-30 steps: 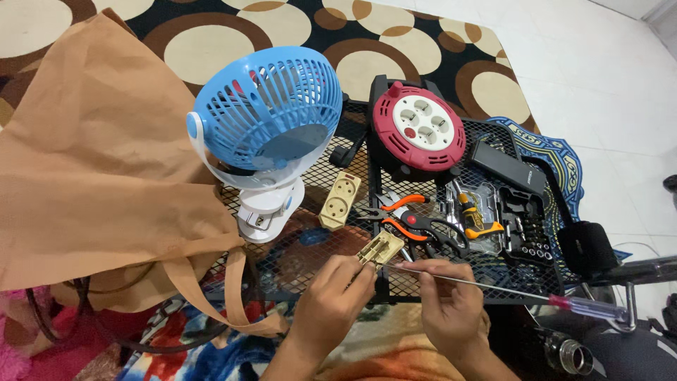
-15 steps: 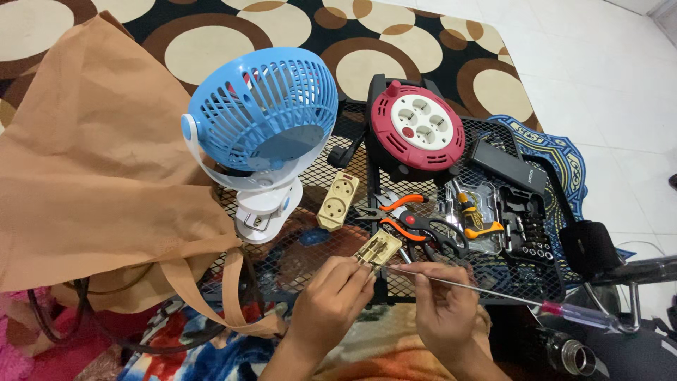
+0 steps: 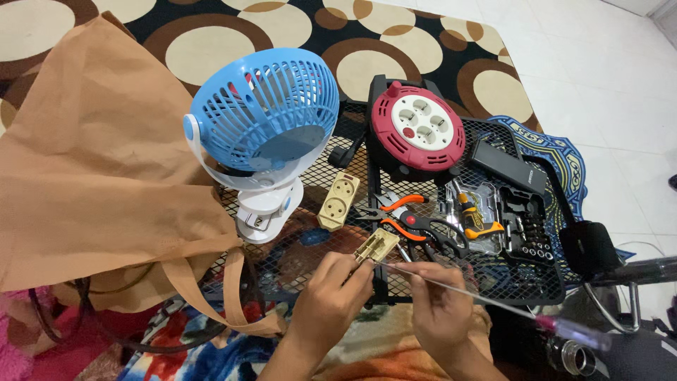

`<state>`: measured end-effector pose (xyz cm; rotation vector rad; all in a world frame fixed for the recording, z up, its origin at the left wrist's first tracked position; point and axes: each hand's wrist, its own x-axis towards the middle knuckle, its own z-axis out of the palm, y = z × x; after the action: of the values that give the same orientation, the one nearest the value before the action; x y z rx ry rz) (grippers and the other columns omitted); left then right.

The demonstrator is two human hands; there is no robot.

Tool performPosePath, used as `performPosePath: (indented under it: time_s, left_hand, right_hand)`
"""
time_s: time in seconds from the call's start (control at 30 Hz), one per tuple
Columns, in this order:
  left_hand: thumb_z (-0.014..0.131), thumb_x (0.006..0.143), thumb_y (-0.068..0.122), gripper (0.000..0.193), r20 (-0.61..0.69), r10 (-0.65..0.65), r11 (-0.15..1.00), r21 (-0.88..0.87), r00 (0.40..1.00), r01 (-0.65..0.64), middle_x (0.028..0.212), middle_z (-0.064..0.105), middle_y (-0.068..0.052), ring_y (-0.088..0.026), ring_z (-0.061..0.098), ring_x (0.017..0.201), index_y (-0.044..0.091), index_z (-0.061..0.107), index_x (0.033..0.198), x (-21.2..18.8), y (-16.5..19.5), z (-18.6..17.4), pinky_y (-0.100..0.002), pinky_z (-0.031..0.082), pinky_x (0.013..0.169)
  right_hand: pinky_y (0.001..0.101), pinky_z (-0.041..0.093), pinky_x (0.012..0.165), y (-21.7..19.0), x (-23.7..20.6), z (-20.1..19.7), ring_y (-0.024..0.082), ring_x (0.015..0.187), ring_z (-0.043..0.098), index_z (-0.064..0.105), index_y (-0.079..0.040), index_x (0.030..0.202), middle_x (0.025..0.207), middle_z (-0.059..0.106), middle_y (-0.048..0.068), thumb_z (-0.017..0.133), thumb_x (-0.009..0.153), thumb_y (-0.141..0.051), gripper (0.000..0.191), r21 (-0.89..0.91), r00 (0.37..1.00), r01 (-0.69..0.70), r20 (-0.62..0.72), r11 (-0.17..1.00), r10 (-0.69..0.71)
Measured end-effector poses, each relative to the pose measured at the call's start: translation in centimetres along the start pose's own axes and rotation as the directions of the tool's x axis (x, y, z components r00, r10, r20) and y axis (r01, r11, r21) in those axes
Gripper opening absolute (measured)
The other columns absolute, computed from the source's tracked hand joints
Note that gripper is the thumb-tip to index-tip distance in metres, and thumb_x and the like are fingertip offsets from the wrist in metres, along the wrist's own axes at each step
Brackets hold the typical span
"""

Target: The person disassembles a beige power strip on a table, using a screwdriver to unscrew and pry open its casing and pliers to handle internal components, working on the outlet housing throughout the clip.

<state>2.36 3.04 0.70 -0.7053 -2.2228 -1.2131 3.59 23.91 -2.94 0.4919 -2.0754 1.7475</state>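
My left hand (image 3: 330,302) pinches a small beige socket base (image 3: 376,246), open side up, just above the black mesh table (image 3: 451,286). My right hand (image 3: 438,305) grips the long thin shaft of a screwdriver (image 3: 479,293); its tip points into the beige part and its pink handle (image 3: 568,331) sticks out to the right. A beige socket cover (image 3: 338,200) lies on the mesh a little beyond my hands.
A blue and white desk fan (image 3: 262,120) stands at the left on the mesh. A red cable reel (image 3: 418,130), orange-handled pliers (image 3: 398,214), and an open bit set case (image 3: 511,219) lie behind. A brown cloth bag (image 3: 92,176) covers the left.
My hands hold the beige part and the screwdriver as before. The view has shifted slightly; the screwdriver shaft stays aimed at the part.
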Motion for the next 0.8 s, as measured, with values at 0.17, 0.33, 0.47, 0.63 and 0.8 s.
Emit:
performPosePath:
  time_s: [0.17, 0.33, 0.47, 0.63, 0.8]
  left_hand:
    - [0.074, 0.089, 0.004, 0.022, -0.055, -0.008, 1.000, 0.003, 0.998, 0.008, 0.091, 0.062, -0.012, -0.030, 0.063, 0.089, -0.005, 0.070, 0.108, 0.1, 0.3, 0.2, -0.039, 0.054, 0.075]
    - [0.075, 0.089, 0.005, 0.019, -0.059, -0.044, 0.999, -0.032, 0.997, 0.042, 0.091, 0.062, -0.012, -0.029, 0.063, 0.088, -0.004, 0.071, 0.106, 0.2, 0.2, 0.4, -0.039, 0.054, 0.073]
    - [0.075, 0.088, 0.006, 0.018, -0.070, -0.050, 0.998, -0.036, 0.996, 0.048, 0.090, 0.062, -0.011, -0.030, 0.063, 0.087, -0.002, 0.072, 0.104, 0.2, 0.1, 0.4, -0.040, 0.054, 0.074]
    - [0.075, 0.088, 0.006, 0.017, -0.062, -0.103, 0.994, -0.052, 0.993, 0.100, 0.092, 0.065, -0.011, -0.030, 0.064, 0.088, -0.001, 0.072, 0.103, 0.3, 0.1, 0.5, -0.040, 0.054, 0.074]
    - [0.076, 0.087, 0.007, 0.018, -0.072, -0.141, 0.987, -0.088, 0.987, 0.134, 0.090, 0.066, -0.011, -0.029, 0.064, 0.087, 0.001, 0.074, 0.104, 0.3, 0.2, 0.5, -0.039, 0.054, 0.073]
  right_hand:
    - [0.0349, 0.067, 0.083, -1.4, 2.1, -2.3, 0.022, 0.091, 0.074, 0.042, -0.002, 0.114, 0.106, 0.066, 0.017, 0.045, 0.109, -0.006, 0.007, 0.098, 0.981, -0.149, -0.112, 0.984, 0.159]
    - [0.0251, 0.044, 0.055, -2.1, 6.7, -5.5, 0.012, 0.064, 0.055, 0.059, -0.003, 0.112, 0.078, 0.064, 0.007, 0.055, 0.101, -0.008, 0.013, -0.542, 0.909, -0.342, 0.014, 0.768, 0.415]
    - [0.0256, 0.044, 0.054, -1.9, 6.7, -6.1, 0.011, 0.061, 0.053, 0.065, -0.002, 0.110, 0.069, 0.063, 0.004, 0.061, 0.098, -0.008, 0.014, -0.583, 0.892, -0.310, 0.096, 0.751, 0.442]
    - [0.0288, 0.054, 0.059, -0.5, 4.6, -5.7, 0.014, 0.067, 0.062, 0.054, 0.000, 0.103, 0.081, 0.063, 0.006, 0.057, 0.101, -0.004, 0.006, 0.057, 0.906, -0.423, 0.025, 0.904, 0.422]
    - [0.0317, 0.060, 0.065, 0.2, 3.3, -5.2, 0.016, 0.072, 0.069, 0.050, -0.002, 0.103, 0.085, 0.066, 0.009, 0.052, 0.103, -0.007, 0.005, 0.102, 0.919, -0.372, -0.097, 0.923, 0.381]
